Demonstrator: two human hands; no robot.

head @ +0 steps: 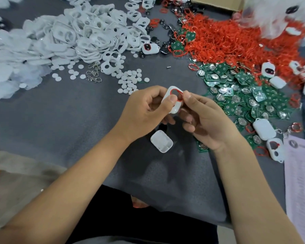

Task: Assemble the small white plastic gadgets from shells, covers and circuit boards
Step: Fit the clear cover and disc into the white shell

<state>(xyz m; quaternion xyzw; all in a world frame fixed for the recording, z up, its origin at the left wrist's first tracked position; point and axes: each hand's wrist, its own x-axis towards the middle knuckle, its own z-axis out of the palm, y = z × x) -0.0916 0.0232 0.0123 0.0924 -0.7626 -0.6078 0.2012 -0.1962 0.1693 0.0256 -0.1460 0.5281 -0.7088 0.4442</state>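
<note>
The person holds a small white cover (173, 101) up over the gray cloth (77, 120), near the middle of the work spot. The left hand (144, 111) pinches the cover with thumb and fingers. The right hand (201, 118) pinches its other edge and seems to press on the thin red ring (175, 90) around the cover's holes.

To do this well, the person should probably push the ring flat all the way round, so no bit pops up, and hold the cover still.

A white shell (161, 141) lies on the cloth just below the hands. It looks smooth and hard, with round corners. The circuit boards (239, 95) at the right are flat, green and shiny. The red rings (227, 41) look thin and bendy. Little white discs (130, 81) lie flat and round above the hands.
</note>
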